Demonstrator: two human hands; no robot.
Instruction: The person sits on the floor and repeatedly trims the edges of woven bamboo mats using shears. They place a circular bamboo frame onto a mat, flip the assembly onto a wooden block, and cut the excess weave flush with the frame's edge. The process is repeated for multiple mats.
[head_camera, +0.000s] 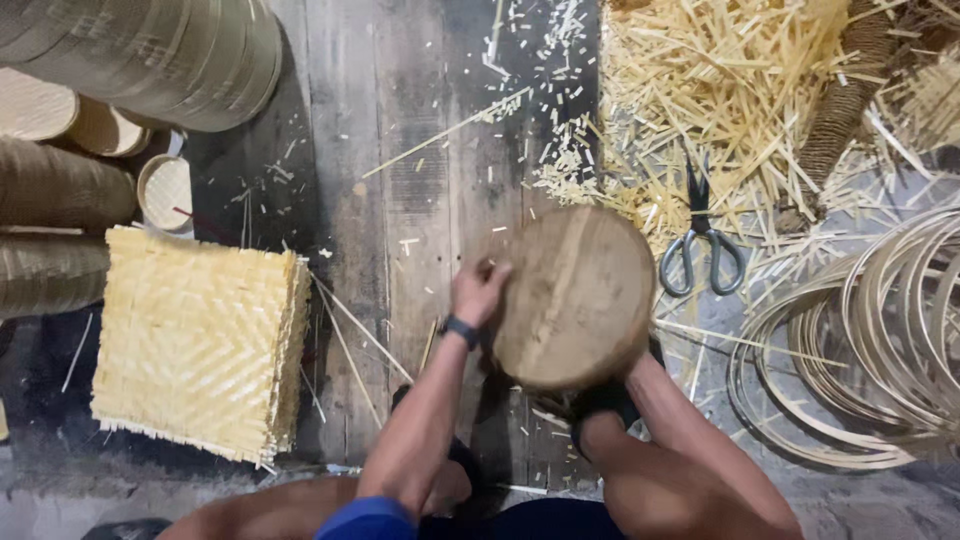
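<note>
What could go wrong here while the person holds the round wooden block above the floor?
The round wooden block is gripped only at its edge by the left hand; it might slip onto the legs beneath. The scissors lie close beside it, easy to knock. Loose bamboo strips nearby could cause splinters.

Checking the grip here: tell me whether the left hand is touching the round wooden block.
Touching. The head view shows the left hand with its fingers curled over the upper left edge of the round wooden block, no gap between them.
</note>
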